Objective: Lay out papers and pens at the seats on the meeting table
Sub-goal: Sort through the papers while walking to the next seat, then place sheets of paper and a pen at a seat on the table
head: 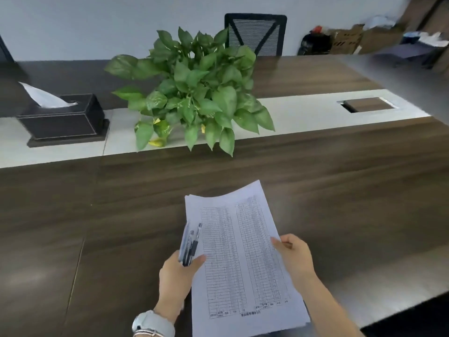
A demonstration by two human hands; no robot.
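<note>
Head view, sweeping from the left: a black tissue box sits on the pale centre strip of the meeting table, pushed back where no seat would need the room. Just right of it, a leafy potted plant spills over the strip's edge, again parked in the middle, clear of the working surface.

Down front now. The left hand, watch on its wrist, is curled around a bundle of pens and pinches the left edge of the papers with the thumb on top. One hand doing double duty, likely so the pens stay ready while sheets get dealt out. The stack hangs above the near dark wood, not yet laid down, printed tables facing up.

Across the page, the right hand pinches the right edge, thumb on top, which looks like the start of peeling one sheet off.

Far right, a cable hatch sits flush in the strip, and a mesh chair waits at the opposite side. No seat shows any paper or pen yet.
</note>
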